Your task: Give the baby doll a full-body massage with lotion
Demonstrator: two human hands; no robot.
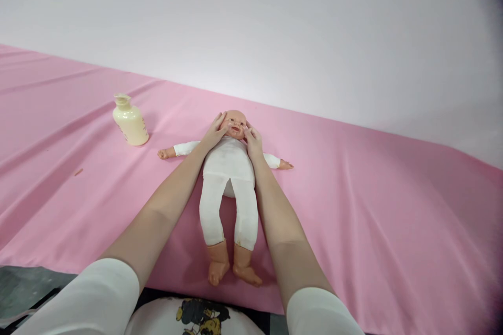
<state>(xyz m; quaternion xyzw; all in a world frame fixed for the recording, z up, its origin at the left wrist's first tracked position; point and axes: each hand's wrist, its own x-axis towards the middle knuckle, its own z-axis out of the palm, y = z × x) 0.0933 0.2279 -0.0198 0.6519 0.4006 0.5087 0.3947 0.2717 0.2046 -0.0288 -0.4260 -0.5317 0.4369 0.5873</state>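
A baby doll with a white cloth body lies on its back on the pink cloth, head away from me and feet toward me. Its arms stretch out to both sides. My left hand rests against the left side of the doll's head, fingers extended along the cheek. On the other side, my right hand touches the doll's cheek and jaw, its fingers partly bent and the thumb near the mouth. Neither hand is wrapped round the head; both lie on its surface.
A pale yellow pump bottle stands upright left of the doll. Nearer me lies a small thin brownish piece. The pink cloth has folds and ends at a near edge by my body. A white panel rises behind.
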